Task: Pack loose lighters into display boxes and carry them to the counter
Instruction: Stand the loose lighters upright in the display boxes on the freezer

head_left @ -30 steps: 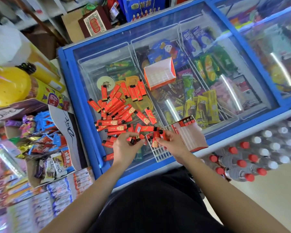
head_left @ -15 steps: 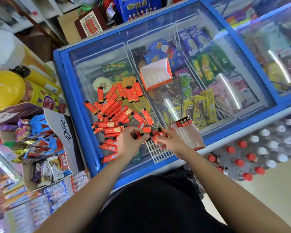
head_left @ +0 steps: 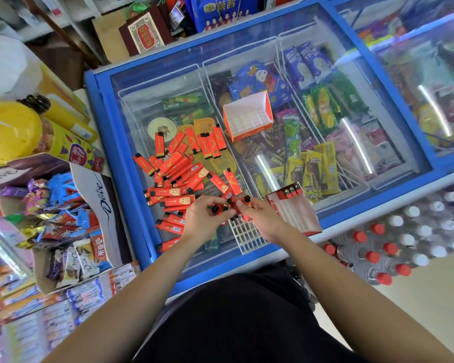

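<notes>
A Dove chocolate carton [head_left: 97, 195] stands at the left beside the freezer's glass lid [head_left: 168, 82], where loose red lighters [head_left: 178, 166] lie scattered. Near the lid's front edge the left hand [head_left: 205, 218] and right hand [head_left: 262, 218] meet, the fingers of both curled around a small bunch of lighters [head_left: 231, 205], partly over a white divider grid [head_left: 247, 237]. Just to the right lies a display box [head_left: 296, 208] with three lighters at its far end. An empty display box [head_left: 249, 116] sits farther back.

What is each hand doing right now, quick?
Left hand: holding a few red lighters.
Right hand: pinching red lighters too.
</notes>
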`<state>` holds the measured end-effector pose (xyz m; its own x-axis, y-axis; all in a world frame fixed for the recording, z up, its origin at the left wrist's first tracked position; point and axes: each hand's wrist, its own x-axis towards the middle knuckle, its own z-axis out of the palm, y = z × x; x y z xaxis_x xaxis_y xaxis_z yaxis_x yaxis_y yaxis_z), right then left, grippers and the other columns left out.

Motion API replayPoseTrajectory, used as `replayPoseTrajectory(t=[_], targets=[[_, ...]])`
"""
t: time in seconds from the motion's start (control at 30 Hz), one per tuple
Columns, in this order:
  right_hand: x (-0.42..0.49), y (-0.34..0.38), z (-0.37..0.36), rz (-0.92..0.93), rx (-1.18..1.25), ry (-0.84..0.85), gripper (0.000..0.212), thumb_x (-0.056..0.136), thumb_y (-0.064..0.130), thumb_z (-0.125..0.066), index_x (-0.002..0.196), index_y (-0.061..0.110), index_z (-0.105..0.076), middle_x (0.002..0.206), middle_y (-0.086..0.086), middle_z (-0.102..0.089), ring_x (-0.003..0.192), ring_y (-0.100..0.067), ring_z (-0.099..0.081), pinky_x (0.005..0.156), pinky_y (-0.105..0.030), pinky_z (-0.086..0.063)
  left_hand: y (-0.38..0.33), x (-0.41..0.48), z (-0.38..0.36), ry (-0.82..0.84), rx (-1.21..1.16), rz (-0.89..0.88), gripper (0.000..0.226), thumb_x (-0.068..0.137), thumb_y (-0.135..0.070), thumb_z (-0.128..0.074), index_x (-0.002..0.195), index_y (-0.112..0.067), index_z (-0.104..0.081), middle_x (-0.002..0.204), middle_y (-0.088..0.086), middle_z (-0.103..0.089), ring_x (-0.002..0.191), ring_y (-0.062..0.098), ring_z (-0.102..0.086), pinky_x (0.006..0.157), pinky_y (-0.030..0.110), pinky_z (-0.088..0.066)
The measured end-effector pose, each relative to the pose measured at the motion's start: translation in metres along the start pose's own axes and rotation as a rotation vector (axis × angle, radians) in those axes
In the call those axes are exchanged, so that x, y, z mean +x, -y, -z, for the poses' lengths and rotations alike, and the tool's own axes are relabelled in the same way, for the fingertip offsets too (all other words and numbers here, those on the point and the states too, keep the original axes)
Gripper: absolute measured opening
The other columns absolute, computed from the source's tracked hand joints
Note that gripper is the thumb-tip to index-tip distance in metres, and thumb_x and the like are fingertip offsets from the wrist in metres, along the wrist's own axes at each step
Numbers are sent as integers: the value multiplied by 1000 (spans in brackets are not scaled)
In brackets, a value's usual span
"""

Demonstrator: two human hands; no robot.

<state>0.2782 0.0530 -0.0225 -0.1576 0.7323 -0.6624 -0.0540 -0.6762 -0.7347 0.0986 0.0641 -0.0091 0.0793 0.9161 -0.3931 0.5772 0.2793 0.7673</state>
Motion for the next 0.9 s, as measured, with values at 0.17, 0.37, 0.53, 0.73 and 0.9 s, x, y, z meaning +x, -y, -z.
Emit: replayPoseTrajectory(t=[0.17,0.37,0.53,0.73,0.9], targets=[[4,-1,13,0,-10,-89,30,101,23,-58,107,-5,-65,97,-14,-69,92,-24,-64,96,-40,-50,7,2,1,-7,9,-45,27,78,-42,-84,102,-31,-75,100,-15,-66,68,-4,-52,62,10,-40],[0,-6,20,37,-164,-57,16,94,13,-68,103,0,-69,86,-11,-70,83,-19,-68,87,-40,-56,11,2,-1,-15,-7,-50,28,79,-43,-83,103,-29,-75,103,-15,-66,67,-2,-52,63,12,-40],[2,3,2,107,-129,-114,19,100,10,-58,112,11,-72,106,-5,-76,99,-15,-72,91,-31,-57,12,4,-2,-13,-6,-22,31,77,-46,-84,103,-32,-75,105,-14,-67,68,3,-54,63,15,-42],[-5,-2,1,140,-166,-179,12,89,-1,-69,90,10,-64,81,-11,-71,81,-27,-72,74,-32,-58,16,4,-3,-23,-40,-32,28,78,-44,-84,101,-31,-75,99,-15,-67,63,3,-52,64,22,-46],[-11,-9,1,76,-29,-272,20,81,-8,-75,73,4,-62,69,-10,-67,69,-21,-70,74,-30,-56,17,2,-3,-30,-56,-36,29,77,-45,-84,101,-31,-75,99,-16,-68,65,2,-52,64,21,-46]])
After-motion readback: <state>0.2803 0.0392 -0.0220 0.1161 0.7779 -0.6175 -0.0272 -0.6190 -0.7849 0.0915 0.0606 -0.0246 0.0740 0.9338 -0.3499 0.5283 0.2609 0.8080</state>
